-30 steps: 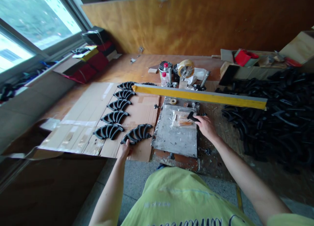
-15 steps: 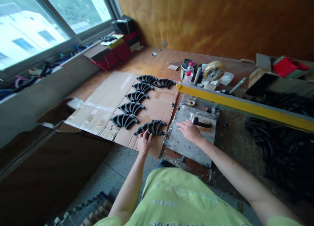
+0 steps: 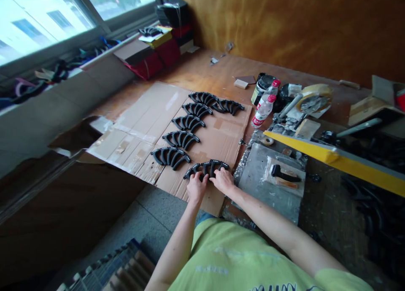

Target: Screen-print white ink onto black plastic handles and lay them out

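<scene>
At the near edge of the cardboard lies a fanned row of black curved pieces (image 3: 210, 168), which look like handles. My left hand (image 3: 196, 186) grips the row's left part, thumb and fingers bent around the near ends. On its right part, my right hand (image 3: 223, 181) has its fingers closed over the pieces, its fingertips partly hidden. Another fan of black curved pieces (image 3: 170, 157) lies just to the left, with several more fans behind it. One black curved piece (image 3: 284, 173) rests on a wooden jig on the grey plate (image 3: 253, 177) to the right.
The flattened cardboard (image 3: 136, 126) covers the table's left side. Red-capped bottles (image 3: 263, 111), a tape roll (image 3: 314, 99) and a jar (image 3: 262, 88) stand behind the plate. A yellow-faced bar (image 3: 335, 158) crosses the right side. Dark pieces (image 3: 373, 211) are heaped beyond it.
My right hand has moved left from above the grey plate onto the near fan of black pieces. My left hand stays at that fan. The camera view has shifted.
</scene>
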Available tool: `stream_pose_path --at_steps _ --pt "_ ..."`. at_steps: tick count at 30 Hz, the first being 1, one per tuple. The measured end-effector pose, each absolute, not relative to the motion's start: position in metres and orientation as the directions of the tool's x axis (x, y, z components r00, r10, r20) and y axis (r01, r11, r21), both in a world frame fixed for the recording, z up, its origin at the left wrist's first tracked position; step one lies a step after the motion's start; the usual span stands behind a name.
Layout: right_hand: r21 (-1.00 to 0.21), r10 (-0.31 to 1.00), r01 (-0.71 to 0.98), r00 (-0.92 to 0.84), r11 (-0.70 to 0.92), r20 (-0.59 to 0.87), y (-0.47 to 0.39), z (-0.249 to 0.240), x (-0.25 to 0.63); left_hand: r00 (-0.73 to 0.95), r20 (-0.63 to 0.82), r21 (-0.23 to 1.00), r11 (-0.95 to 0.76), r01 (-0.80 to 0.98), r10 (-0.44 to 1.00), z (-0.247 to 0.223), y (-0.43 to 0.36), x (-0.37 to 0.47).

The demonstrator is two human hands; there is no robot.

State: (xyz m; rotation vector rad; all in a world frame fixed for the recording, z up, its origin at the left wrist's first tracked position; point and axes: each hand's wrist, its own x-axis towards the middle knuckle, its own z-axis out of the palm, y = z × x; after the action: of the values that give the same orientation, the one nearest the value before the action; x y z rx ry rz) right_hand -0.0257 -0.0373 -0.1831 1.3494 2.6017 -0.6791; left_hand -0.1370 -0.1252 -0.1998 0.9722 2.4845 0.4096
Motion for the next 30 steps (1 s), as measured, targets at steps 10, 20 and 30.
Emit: stream_pose_path --at_steps 10,20,30 --pt "-0.410 0.854 0.867 -0.423 0.284 -0.302 0.013 -0.189 -0.031 -0.648 -0.246 0.466 0.674 0.573 0.721 -0.187 -0.070 -0.133" --pt "-0.312 0.961 0.933 -0.233 0.179 -0.148 0.182 -0.177 -0.053 -0.411 -0.164 0.510 0.433 0.743 0.897 -0.186 0.132 -0.172" --pt "-0.440 0.961 0.888 -0.224 0.133 -0.161 0.215 -0.203 -0.072 -0.381 -0.080 0.482 0.370 0.794 0.921 -0.207 0.171 -0.199"
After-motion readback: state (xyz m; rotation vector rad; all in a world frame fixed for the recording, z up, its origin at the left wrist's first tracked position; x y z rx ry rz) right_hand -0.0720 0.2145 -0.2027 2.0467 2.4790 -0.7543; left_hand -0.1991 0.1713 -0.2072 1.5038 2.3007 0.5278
